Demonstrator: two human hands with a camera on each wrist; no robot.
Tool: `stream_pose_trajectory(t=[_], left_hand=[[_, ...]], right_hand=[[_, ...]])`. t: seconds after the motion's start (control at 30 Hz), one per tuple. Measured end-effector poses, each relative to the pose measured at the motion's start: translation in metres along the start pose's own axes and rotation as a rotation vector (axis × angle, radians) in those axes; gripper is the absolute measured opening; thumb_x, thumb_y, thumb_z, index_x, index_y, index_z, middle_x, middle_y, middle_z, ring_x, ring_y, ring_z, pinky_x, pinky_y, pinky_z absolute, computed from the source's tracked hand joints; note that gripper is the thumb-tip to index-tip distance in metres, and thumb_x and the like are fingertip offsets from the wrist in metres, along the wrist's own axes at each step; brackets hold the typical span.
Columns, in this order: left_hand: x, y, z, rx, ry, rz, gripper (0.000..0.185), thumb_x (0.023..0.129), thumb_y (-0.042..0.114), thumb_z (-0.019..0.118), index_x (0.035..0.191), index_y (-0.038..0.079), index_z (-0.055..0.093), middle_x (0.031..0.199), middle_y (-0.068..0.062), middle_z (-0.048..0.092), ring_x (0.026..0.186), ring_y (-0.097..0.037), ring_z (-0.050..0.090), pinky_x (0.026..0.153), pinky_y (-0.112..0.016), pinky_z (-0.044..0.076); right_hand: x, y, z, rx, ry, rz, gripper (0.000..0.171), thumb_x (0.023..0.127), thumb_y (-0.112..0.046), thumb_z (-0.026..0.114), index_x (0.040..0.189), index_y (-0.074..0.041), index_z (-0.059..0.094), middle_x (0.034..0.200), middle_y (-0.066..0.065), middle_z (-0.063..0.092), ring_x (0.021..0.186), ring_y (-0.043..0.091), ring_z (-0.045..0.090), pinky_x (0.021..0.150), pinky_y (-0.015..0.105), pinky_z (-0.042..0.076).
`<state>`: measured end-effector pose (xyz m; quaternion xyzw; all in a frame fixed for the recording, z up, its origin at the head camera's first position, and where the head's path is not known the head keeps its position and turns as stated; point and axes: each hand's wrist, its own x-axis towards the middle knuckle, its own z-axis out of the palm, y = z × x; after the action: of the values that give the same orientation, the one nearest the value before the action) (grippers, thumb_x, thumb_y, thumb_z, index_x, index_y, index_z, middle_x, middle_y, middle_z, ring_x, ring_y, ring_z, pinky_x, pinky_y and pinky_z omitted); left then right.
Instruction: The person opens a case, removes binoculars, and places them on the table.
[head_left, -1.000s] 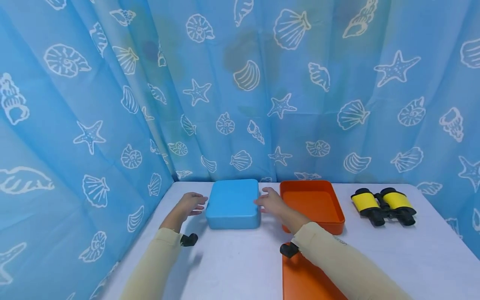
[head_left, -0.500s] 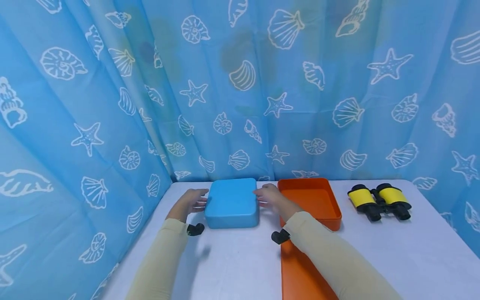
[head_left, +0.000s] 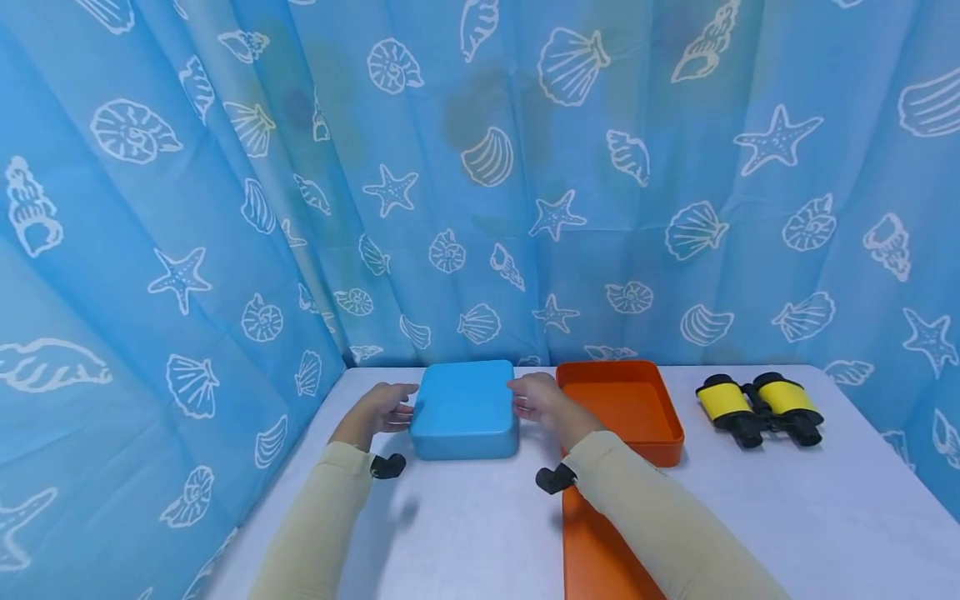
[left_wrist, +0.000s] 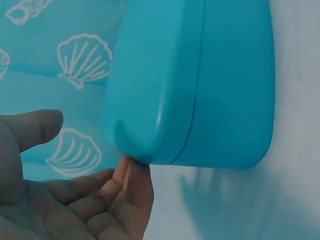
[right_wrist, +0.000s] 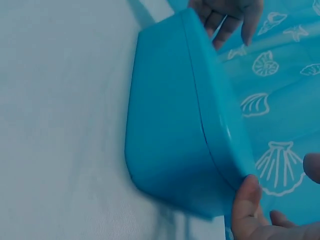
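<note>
A blue lidded box (head_left: 465, 408) lies flat on the white table (head_left: 465, 517) near the back left corner. My left hand (head_left: 384, 408) is at its left side and my right hand (head_left: 538, 402) at its right side, both with fingers fairly straight. In the left wrist view, the left fingertips (left_wrist: 134, 172) touch the lid's rim on the blue box (left_wrist: 200, 85), with the thumb held apart. In the right wrist view, a right fingertip (right_wrist: 247, 197) touches the lid's corner on the blue box (right_wrist: 175, 130). The lid sits closed.
An open orange tray (head_left: 671, 442) stands just right of the box, behind my right forearm. A flat orange lid (head_left: 600, 550) lies at the near edge. Yellow and black binoculars (head_left: 761, 407) lie at the far right. A blue seashell curtain (head_left: 480, 183) encloses the back and left.
Both hands have edged in against the sides of the blue box, and my forearms have reached slightly further forward. The box has not moved.
</note>
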<state>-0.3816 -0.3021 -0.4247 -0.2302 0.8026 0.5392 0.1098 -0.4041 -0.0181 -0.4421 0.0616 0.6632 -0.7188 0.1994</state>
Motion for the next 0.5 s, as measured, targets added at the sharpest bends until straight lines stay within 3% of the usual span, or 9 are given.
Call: stream_pose_trajectory(t=[0.27,0.37,0.5], left_hand=[[-0.002,0.004,-0.001,0.029,-0.001,0.0,0.058,0.098,0.037,0.056,0.134,-0.007,0.043,0.112,-0.025,0.059,0.101,-0.036,0.063,0.084,-0.045,0.055],[0.0,0.008,-0.003,0.035,-0.014,-0.003,0.059,0.098,0.037,0.055,0.134,-0.008,0.043,0.111,-0.025,0.059,0.099,-0.035,0.063,0.088,-0.045,0.053],[0.002,0.012,-0.004,0.026,-0.025,-0.021,0.058,0.099,0.036,0.055,0.133,-0.009,0.042,0.112,-0.026,0.058,0.099,-0.035,0.062,0.093,-0.045,0.05]], right_hand=[[0.0,0.006,0.001,-0.029,0.028,0.038,0.052,0.096,-0.018,0.06,0.139,0.003,0.038,0.134,0.023,0.049,0.116,0.034,0.052,0.095,0.04,0.049],[0.001,0.004,0.002,0.018,0.035,0.052,0.056,0.095,-0.018,0.062,0.141,0.002,0.037,0.134,0.022,0.049,0.117,0.034,0.051,0.096,0.039,0.049],[0.002,0.004,0.0,0.115,0.043,0.079,0.067,0.094,-0.015,0.062,0.149,-0.004,0.024,0.132,0.02,0.05,0.117,0.033,0.052,0.096,0.04,0.049]])
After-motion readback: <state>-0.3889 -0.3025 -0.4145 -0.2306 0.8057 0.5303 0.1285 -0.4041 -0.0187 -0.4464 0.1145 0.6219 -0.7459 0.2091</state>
